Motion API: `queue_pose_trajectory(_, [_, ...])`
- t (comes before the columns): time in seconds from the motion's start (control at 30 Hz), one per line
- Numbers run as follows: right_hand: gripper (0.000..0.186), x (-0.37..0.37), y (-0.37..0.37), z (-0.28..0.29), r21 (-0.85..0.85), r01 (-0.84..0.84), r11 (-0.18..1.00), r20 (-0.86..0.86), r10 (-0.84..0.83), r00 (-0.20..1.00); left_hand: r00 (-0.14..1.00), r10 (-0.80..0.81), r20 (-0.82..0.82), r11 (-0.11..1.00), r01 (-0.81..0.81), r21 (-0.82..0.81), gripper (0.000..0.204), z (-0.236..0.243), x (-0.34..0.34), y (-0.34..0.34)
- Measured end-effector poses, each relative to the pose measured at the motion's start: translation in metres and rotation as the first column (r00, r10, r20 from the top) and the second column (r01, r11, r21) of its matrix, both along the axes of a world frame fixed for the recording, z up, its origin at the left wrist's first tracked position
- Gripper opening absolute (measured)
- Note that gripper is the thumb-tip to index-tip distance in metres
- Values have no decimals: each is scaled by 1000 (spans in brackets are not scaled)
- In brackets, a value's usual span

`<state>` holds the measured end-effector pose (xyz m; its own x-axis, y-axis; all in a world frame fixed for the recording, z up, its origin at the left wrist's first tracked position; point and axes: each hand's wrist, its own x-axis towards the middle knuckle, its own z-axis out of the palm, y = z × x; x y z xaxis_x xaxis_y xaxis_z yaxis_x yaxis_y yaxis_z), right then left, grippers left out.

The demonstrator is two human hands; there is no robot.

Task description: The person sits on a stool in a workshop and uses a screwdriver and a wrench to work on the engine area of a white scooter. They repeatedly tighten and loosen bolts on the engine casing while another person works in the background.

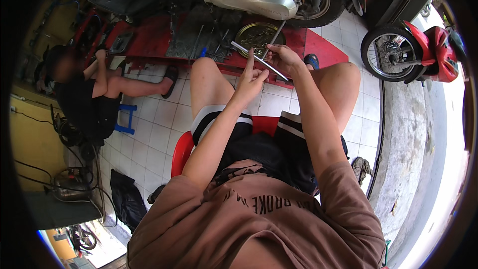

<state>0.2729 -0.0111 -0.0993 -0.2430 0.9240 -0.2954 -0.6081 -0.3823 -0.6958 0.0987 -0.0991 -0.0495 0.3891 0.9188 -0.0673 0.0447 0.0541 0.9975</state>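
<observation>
Loosely gripped in partly curled left hand [249,82]: slanting silver rod [275,71], lower end just bodyward of right hand [286,59]. Pinched there: thinner grey rod [278,33]. Beyond both grips: round tray [245,31], red platform [321,47] edge. Bodyward: open room above tiled floor [271,104].

Into view comes a brown T-shirt [259,234], short sleeves [343,189] hanging loose, dark block lettering [266,205] right across the chest (some of it swallowed by the folds). Down we go to black shorts [254,147], and there they are, white bands [203,114] trimming both legs! Bare forearms, bare left hand [249,83], bare right hand [285,60], bare knees, and blue-and-dark footwear [311,61] on one foot, too small to tell its kind.
</observation>
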Motion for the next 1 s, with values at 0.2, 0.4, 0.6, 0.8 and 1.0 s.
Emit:
queue_pose_trajectory(0.2, [10,3,0,-7,10,-9,1000,32,9,999,957,-251,-144,948,213,-235,67,2,-3,-2])
queue_pose_trajectory(0.4, [10,-3,-5,5,18,12,1000,-53,-11,999,991,3,-136,992,15,127,69,-11,-1,-8])
queue_pose_trajectory(0.6, [9,1,0,-1,35,32,999,-89,-29,996,934,-311,-175,919,249,-305,72,-13,-4,-8])
queue_pose_trajectory(0.8, [9,-2,-4,0,22,61,998,-38,-60,997,994,-107,-19,994,108,24,72,18,-4,-2])
queue_pose_trajectory(1.0, [8,1,0,4,19,86,996,-70,-85,994,900,-242,-362,970,228,-82,51,-20,-10,3])
